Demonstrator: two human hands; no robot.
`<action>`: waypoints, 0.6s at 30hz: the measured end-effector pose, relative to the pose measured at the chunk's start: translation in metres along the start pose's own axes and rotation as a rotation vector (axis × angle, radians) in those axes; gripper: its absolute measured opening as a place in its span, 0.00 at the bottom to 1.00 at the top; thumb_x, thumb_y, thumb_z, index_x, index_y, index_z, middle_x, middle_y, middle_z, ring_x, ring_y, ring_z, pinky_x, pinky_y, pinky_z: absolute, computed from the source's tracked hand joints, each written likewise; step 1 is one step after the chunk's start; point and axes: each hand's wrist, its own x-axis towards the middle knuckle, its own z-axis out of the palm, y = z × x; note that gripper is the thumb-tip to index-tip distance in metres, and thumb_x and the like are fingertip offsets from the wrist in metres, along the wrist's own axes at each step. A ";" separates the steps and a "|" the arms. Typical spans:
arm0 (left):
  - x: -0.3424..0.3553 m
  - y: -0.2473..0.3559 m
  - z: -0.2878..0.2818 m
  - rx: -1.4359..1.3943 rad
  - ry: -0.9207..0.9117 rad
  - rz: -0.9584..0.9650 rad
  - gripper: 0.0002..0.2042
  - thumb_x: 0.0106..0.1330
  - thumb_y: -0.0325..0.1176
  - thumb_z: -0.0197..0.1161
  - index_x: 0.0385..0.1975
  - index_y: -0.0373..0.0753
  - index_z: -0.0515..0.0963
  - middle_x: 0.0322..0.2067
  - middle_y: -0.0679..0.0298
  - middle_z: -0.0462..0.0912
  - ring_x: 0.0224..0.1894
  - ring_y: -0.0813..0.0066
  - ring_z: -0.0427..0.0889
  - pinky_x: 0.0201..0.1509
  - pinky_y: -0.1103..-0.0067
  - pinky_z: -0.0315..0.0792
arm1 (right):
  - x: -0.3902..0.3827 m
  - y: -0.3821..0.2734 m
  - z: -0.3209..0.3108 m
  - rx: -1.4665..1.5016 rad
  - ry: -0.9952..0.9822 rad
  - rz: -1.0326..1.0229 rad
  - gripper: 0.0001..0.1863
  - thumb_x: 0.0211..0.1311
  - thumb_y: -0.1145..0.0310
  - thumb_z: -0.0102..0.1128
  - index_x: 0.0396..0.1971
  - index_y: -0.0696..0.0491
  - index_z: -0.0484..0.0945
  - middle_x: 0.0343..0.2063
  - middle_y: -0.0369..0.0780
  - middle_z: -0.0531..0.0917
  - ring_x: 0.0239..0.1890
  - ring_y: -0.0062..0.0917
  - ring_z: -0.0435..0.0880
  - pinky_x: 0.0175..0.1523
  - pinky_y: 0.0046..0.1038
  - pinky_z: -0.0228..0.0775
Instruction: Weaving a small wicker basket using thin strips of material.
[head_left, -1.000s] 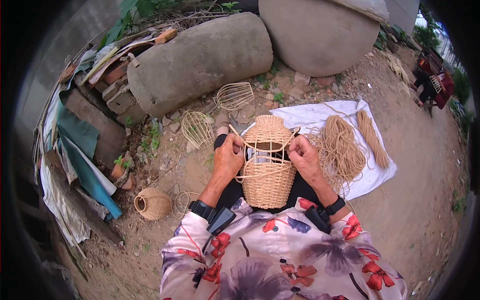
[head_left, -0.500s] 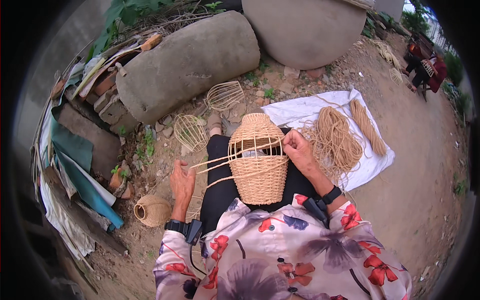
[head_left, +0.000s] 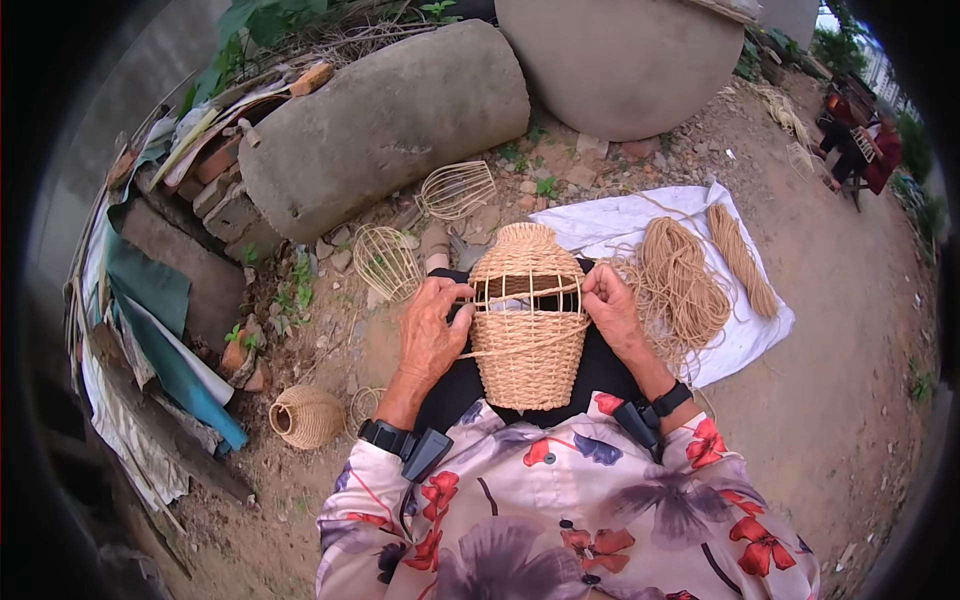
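Note:
Upright on my lap stands a vase-shaped basket (head_left: pixel 530 360) of pale twisted cord, woven at the neck and lower body. Between those parts runs an open band of bare ribs, crossed by a strand of cord. At the band's left edge my left hand (head_left: pixel 432 325) is closed, thumb and fingers pinching the cord (head_left: pixel 470 352); its exact grip is partly hidden. Opposite, my right hand (head_left: pixel 612 308) pinches the basket's right edge at the same band. A loose strand also slants across the woven lower body.
A white sheet (head_left: pixel 575 228) at the right bears a loose heap of cord (head_left: pixel 680 270) and a bundled hank (head_left: pixel 740 260). Two bare frames (head_left: pixel 386 262) lie ahead; a small woven basket (head_left: pixel 308 417) sits left. Beyond are a concrete cylinder (head_left: pixel 390 130), rubble and a seated person (head_left: pixel 868 150).
My left hand has come in from the left, where it held cord strands stretched out, to the basket's left edge. My right hand stays at the right edge.

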 end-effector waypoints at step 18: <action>-0.050 -0.119 -0.036 0.606 -0.073 -0.305 0.10 0.53 0.33 0.65 0.36 0.41 0.81 0.32 0.57 0.84 0.26 0.62 0.81 0.34 0.69 0.75 | -0.003 0.002 0.000 0.081 -0.002 0.013 0.06 0.57 0.82 0.51 0.29 0.54 0.68 0.24 0.26 0.69 0.24 0.06 0.63 0.30 0.12 0.57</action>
